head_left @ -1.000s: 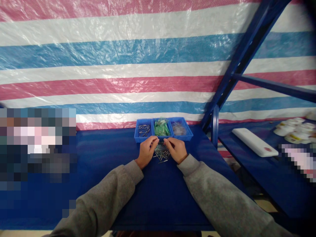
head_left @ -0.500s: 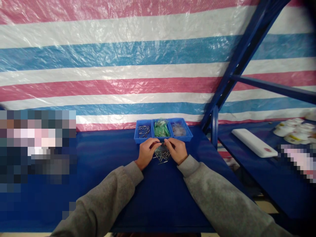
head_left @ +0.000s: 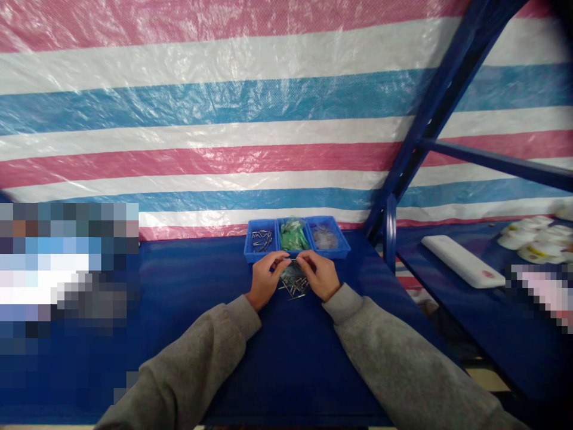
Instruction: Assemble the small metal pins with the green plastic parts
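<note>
A thin metal pin (head_left: 293, 259) spans the gap between my two hands. My left hand (head_left: 267, 278) pinches its left end, and my right hand (head_left: 321, 275) is closed on the right end; the exact grip is too small to make out. Below the fingers a pile of similar slim metal pins (head_left: 295, 288) lies on the blue table (head_left: 290, 358). Just behind the hands stands a blue three-compartment tray (head_left: 262, 257). Its left compartment holds several metal pins (head_left: 262, 240), the middle one a green plastic bag (head_left: 293, 236), the right one small clear plastic pieces (head_left: 324, 236).
A striped plastic sheet (head_left: 224, 158) hangs behind the table. To the right rises a slanted blue metal frame (head_left: 409, 143). Beyond it, a second blue table (head_left: 452, 298) carries a white oblong box (head_left: 463, 261) and several white rolls (head_left: 532, 239). Blurred blocks cover the left side.
The hands stay nearly in place, with the right hand's fingers slightly shifted, and the pin between them shows more clearly. The whole view has moved down slightly.
</note>
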Motion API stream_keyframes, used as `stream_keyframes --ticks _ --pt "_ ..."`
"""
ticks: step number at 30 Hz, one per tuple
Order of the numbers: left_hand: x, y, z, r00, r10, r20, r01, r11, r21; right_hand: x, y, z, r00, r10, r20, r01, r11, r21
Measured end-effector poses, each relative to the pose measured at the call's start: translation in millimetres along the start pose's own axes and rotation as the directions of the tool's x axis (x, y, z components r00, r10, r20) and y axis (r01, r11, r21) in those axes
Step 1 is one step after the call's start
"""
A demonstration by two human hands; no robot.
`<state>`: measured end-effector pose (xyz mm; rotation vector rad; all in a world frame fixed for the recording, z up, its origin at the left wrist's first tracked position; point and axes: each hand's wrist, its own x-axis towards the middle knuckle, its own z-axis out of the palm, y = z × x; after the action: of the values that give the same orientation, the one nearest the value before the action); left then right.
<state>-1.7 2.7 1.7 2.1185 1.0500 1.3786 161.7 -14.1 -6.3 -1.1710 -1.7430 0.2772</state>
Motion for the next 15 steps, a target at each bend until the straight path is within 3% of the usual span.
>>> stream_keyframes --ticks 7,15 --pt "1.3 -0.8 0.8 1.000 0.014 0.009 -0.014 0.999 0.047 -0.6 0.9 0.1 1.000 0.021 -0.010 -0.021 1.000 -0.003" --pt "0.1 2.8 -1.9 1.000 -0.006 0.020 0.005 0.998 0.055 0.1 -1.6 0.6 0.998 -0.061 0.023 0.061 0.998 -0.016"
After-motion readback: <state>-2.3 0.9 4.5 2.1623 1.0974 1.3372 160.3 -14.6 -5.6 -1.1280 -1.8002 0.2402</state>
